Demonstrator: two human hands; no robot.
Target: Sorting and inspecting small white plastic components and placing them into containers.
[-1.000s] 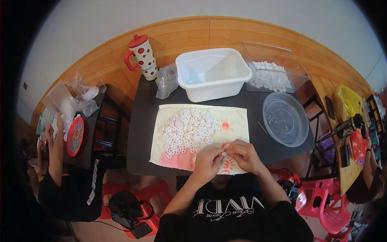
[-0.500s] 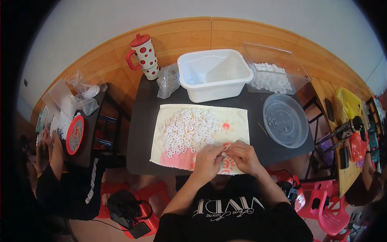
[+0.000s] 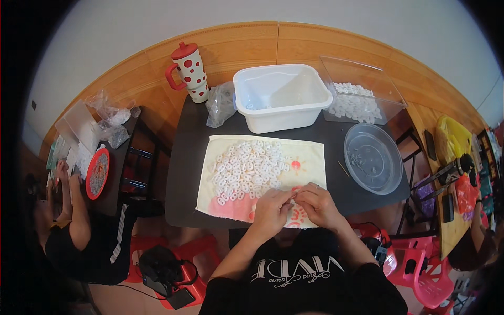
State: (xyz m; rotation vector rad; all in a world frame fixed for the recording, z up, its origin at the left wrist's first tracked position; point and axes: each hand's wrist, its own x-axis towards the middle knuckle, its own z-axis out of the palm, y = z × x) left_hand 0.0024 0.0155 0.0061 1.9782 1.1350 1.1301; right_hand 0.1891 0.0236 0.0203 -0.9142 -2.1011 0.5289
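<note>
At the cloth's near edge, a small white ring, probably light and stiff, is pinched between the left hand and right hand fingertips.

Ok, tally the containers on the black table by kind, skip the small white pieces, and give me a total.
White tub: 1
Clear box: 1
Clear round dish: 1
Red-dotted cup: 1
Clear bag: 1
Total: 5
</note>
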